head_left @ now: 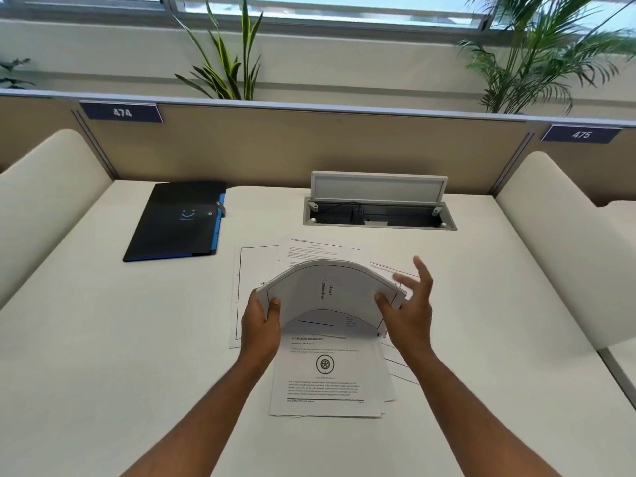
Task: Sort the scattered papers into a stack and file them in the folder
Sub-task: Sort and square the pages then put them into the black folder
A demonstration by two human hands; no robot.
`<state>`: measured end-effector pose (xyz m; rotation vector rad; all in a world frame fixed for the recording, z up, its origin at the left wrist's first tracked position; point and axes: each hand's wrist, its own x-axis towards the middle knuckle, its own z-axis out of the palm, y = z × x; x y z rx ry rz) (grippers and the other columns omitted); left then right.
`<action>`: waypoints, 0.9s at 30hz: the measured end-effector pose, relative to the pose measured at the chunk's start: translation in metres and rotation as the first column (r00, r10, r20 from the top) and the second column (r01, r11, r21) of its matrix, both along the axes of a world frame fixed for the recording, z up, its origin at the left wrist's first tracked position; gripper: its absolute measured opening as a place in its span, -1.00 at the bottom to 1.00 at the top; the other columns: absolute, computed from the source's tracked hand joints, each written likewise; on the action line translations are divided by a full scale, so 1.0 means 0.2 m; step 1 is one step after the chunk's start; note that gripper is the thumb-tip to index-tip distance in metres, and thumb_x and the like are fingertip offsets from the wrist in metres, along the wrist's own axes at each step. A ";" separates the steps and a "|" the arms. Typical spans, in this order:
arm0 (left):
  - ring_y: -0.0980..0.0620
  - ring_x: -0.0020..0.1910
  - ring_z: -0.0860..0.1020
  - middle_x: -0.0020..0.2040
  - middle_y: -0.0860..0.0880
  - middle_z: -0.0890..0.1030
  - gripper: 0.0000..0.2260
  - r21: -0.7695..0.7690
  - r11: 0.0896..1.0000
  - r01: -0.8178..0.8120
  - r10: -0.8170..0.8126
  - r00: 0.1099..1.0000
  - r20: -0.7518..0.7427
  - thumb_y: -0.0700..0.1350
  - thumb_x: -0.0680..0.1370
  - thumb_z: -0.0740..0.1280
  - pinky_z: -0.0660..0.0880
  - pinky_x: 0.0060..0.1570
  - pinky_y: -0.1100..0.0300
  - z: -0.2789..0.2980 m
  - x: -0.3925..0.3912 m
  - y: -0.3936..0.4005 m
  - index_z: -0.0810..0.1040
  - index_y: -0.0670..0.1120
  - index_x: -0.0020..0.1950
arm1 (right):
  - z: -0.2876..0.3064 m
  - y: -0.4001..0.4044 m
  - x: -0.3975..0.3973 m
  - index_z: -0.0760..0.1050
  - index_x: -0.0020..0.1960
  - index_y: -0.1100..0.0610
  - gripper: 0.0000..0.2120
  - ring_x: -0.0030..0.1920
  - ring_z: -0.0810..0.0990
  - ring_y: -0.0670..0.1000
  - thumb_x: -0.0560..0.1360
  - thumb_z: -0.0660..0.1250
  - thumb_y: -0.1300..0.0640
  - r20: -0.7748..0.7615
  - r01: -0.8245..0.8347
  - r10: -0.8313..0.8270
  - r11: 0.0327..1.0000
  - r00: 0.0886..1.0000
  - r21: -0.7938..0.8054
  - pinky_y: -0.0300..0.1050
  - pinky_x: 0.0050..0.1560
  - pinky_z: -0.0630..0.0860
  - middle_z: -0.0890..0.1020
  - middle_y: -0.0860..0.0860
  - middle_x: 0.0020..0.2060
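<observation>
A small sheaf (327,290) is held above the desk (103,339), bowed upward into an arch. Its left edge is pinched by the left hand (261,325), thumb on top. Its right edge is pressed only by the thumb of the right hand (409,304), whose fingers (421,270) are spread open and blurred. More papers (327,380) are left scattered beneath and around it, overlapping. The folder (179,222) lies shut, far left, well apart. With so loose a hold on the right, the arch could spring flat and sheets could be fanned out or dropped. A crease could be set if the bow is tightened. Loose pages below could be swept askew.
</observation>
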<state>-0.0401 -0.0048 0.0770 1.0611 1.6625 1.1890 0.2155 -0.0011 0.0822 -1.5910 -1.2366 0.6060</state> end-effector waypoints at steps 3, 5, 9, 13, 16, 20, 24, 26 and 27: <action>-0.11 0.19 0.52 0.22 -0.10 0.54 -0.66 0.009 1.000 0.014 -0.014 0.998 -0.064 -0.06 0.68 0.19 0.57 0.18 -0.07 0.01 0.01 0.01 0.34 -0.10 0.44 | -0.07 0.00 -0.01 0.59 0.12 -0.01 -0.79 -0.03 0.63 0.06 0.53 0.50 0.17 -0.082 -0.144 0.128 0.959 0.988 -0.243 -0.10 -0.09 0.55 0.67 -0.12 -0.08; -0.07 0.15 0.52 0.19 -0.07 0.54 -0.68 0.030 0.999 0.019 -0.016 0.996 -0.092 -0.08 0.68 0.18 0.58 0.14 0.03 0.02 0.03 0.03 0.35 -0.11 0.43 | -0.09 0.01 -0.04 0.58 0.00 0.00 -0.91 -0.08 0.65 0.11 0.56 0.47 0.15 -0.106 -0.108 0.083 0.960 0.991 -0.259 -0.12 -0.16 0.52 0.65 -0.11 -0.18; 0.05 0.03 0.55 0.11 -0.02 0.56 -0.72 0.091 0.996 0.013 -0.003 0.995 -0.104 -0.07 0.68 0.18 0.52 -0.14 0.42 0.01 0.05 0.01 0.38 -0.08 0.38 | -0.09 0.01 -0.10 0.62 0.10 0.04 -0.87 -0.04 0.70 0.11 0.58 0.46 0.07 -0.192 -0.015 -0.026 0.977 0.981 -0.211 -0.06 -0.08 0.62 0.71 0.02 -0.10; 0.01 0.08 0.55 0.13 -0.03 0.56 -0.78 0.042 0.998 0.052 -0.049 0.995 -0.082 -0.08 0.68 0.17 0.49 -0.22 0.47 -0.05 0.05 -0.04 0.37 -0.04 0.33 | -0.15 -0.05 -0.09 0.57 0.33 0.17 -0.65 0.07 0.67 0.15 0.58 0.45 0.08 -0.200 -0.036 -0.025 0.954 0.980 -0.299 0.08 0.11 0.64 0.70 0.11 0.07; 0.09 0.03 0.56 0.07 0.02 0.56 -0.83 0.073 0.996 0.047 -0.040 0.995 -0.091 -0.11 0.68 0.17 0.47 -0.25 0.54 -0.05 0.06 -0.06 0.37 0.02 0.27 | -0.15 -0.05 -0.08 0.58 0.30 0.13 -0.68 0.03 0.67 0.08 0.58 0.45 0.07 -0.198 -0.020 -0.033 0.965 0.980 -0.260 -0.05 0.01 0.62 0.70 0.02 0.01; 0.04 0.08 0.56 0.11 0.00 0.55 -0.76 0.036 0.994 0.106 -0.101 0.989 -0.110 -0.09 0.68 0.19 0.49 -0.20 0.46 -0.08 0.06 -0.06 0.37 -0.05 0.35 | -0.18 -0.07 -0.07 0.55 0.28 0.09 -0.69 0.03 0.65 0.08 0.58 0.45 0.06 -0.235 -0.035 -0.042 0.950 0.971 -0.311 -0.12 -0.06 0.57 0.67 0.00 -0.01; -0.05 0.11 0.55 0.15 -0.07 0.57 -0.67 0.030 0.999 0.031 -0.027 0.990 -0.142 -0.09 0.66 0.23 0.54 -0.04 0.20 -0.07 0.04 -0.03 0.39 -0.10 0.42 | -0.17 -0.04 -0.03 0.62 0.13 0.08 -0.85 -0.02 0.66 0.13 0.58 0.45 0.10 -0.204 -0.003 -0.057 0.959 0.977 -0.285 -0.13 -0.14 0.55 0.68 0.01 -0.09; -0.05 0.08 0.56 0.14 -0.07 0.60 -0.71 0.059 0.998 -0.032 0.042 0.984 -0.175 -0.12 0.66 0.24 0.55 0.01 0.12 -0.04 0.04 0.01 0.44 -0.13 0.37 | -0.12 0.00 -0.02 0.60 -0.04 0.00 -0.95 -0.13 0.63 0.15 0.57 0.46 0.09 -0.197 0.027 -0.073 0.974 0.978 -0.226 -0.08 -0.17 0.57 0.67 -0.03 -0.18; -0.06 0.07 0.56 0.12 -0.06 0.60 -0.73 0.066 0.996 -0.054 0.065 0.984 -0.169 -0.14 0.65 0.25 0.55 0.04 0.09 -0.02 0.03 0.02 0.46 -0.13 0.35 | -0.10 0.02 -0.01 0.58 0.00 -0.02 -0.93 -0.12 0.63 0.15 0.56 0.47 0.08 -0.196 0.056 -0.095 0.979 0.976 -0.193 -0.04 -0.14 0.59 0.67 -0.02 -0.14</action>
